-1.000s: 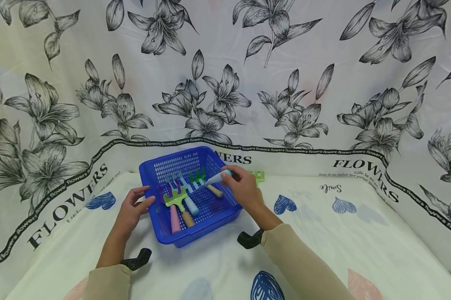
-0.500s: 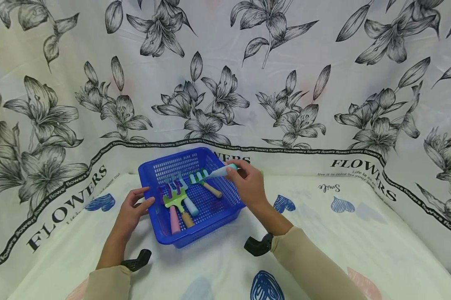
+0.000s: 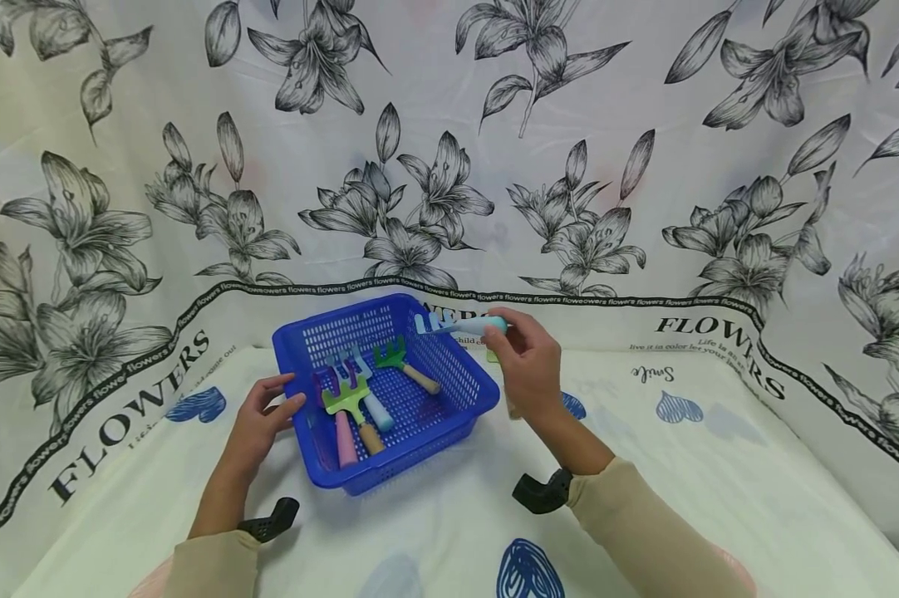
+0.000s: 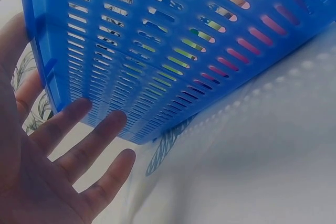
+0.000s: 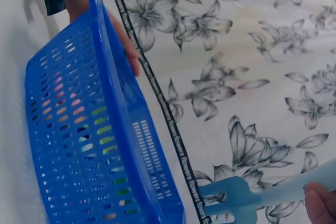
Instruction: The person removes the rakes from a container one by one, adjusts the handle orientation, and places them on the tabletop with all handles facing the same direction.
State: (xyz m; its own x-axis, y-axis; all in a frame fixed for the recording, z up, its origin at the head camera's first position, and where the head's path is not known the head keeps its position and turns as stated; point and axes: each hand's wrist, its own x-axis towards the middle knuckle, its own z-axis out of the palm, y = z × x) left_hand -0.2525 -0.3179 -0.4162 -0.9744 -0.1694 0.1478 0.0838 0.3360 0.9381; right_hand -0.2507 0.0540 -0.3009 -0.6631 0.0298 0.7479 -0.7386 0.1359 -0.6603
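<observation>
In the head view my right hand (image 3: pixel 528 361) pinches the handle of a light blue garden fork (image 3: pixel 474 326), its tines pointing left over the far right part of the blue basket (image 3: pixel 420 458). The right wrist view shows the light blue garden fork (image 5: pixel 239 196) beside the basket wall (image 5: pixel 63 129), with only a fingertip at its handle. My left hand (image 3: pixel 264 415) holds the basket's left rim; thumb and index finger reach over the rim. Other fingers (image 4: pixel 89 150) spread outside the slotted wall (image 4: pixel 173 66).
Inside the basket lie a light green fork (image 3: pixel 347 400), a dark green fork (image 3: pixel 412 370), a purple fork with a pink handle (image 3: pixel 346 440) and a light blue handle (image 3: pixel 379 411). A wooden handle (image 3: pixel 513 407) shows behind my right hand. A flowered curtain (image 3: pixel 569 166) hangs behind.
My right hand has lifted the light blue garden fork up and to the right, out of the basket's inside, uncovering the dark green fork. My left hand has stayed at the rim.
</observation>
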